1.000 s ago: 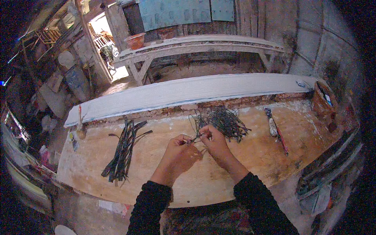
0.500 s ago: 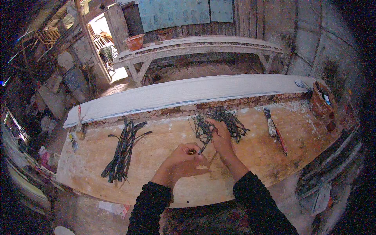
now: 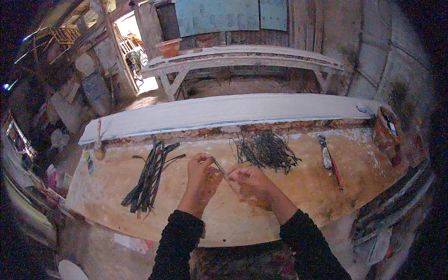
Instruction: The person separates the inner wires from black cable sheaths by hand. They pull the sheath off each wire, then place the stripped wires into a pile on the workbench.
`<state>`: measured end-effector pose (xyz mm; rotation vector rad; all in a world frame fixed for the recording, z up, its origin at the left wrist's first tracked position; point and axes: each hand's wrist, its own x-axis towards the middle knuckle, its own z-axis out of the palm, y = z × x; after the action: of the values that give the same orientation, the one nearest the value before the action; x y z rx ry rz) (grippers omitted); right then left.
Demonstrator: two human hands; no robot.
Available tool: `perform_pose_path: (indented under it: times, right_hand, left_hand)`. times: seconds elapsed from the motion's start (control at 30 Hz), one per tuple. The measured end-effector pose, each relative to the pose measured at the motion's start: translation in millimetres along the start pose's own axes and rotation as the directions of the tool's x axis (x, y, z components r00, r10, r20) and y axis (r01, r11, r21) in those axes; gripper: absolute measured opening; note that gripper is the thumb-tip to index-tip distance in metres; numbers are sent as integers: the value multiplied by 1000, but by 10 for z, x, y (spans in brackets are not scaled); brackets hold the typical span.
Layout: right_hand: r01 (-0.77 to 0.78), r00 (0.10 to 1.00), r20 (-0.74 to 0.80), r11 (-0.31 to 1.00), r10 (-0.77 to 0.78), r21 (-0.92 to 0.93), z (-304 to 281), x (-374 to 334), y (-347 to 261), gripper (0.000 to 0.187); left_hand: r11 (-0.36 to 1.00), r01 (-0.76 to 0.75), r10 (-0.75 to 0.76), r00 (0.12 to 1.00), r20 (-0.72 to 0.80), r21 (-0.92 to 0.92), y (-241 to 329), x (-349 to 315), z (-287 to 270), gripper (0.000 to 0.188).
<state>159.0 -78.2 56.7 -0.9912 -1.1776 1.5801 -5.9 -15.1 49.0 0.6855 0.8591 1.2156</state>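
Note:
A thin dark strip (image 3: 218,166) stretches between my hands, over the middle of the wooden board. My left hand (image 3: 201,175) pinches its upper end. My right hand (image 3: 252,183) grips it lower down, with the fingers bent together and partly smeared. Just beyond the right hand lies a tangled pile of thin black strips (image 3: 267,150) on the board. To the left of my left hand rests a bundle of wider flat black strips (image 3: 150,175), laid roughly lengthwise away from me.
A long white slab (image 3: 233,109) runs along the board's far edge. A knife-like tool (image 3: 325,153) and a red pen (image 3: 337,175) lie on the wooden board (image 3: 289,205) at right. A brown pot (image 3: 386,123) stands at the far right corner; a brush (image 3: 99,147) sits at left.
My right hand has come away from the tangled pile toward me. My left hand has risen and turned upward, and a strip now spans both hands. The view has shifted slightly.

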Motion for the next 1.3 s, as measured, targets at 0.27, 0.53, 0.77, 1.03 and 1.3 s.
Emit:
perform_pose_path:
  times: [0.27, 0.53, 0.77, 1.03, 1.3]
  right_hand:
    - [226, 955, 222, 968, -197, -111, -72, 10, 140, 16]
    - [174, 978, -92, 974, -188, -148, -213, 73, 131, 16]
    - [232, 698, -484, 807, -527, -543, -436, 290, 235, 11]
    - [210, 677, -362, 639, -641, -740, -182, 236, 278, 9]
    - [286, 810, -337, 825, -480, -488, -150, 217, 355, 9]
  left_hand:
    - [988, -5, -27, 979, 200, 155, -161, 154, -159, 8]
    - [957, -34, -30, 976, 214, 289, -220, -71, 65, 6]
    - [910, -26, -180, 874, 451, 414, -394, -41, -156, 8]
    - [670, -430, -56, 783, 619, 605, 69, -258, -313, 9]
    - [984, -6, -17, 991, 130, 175, 77, -215, -295, 9]
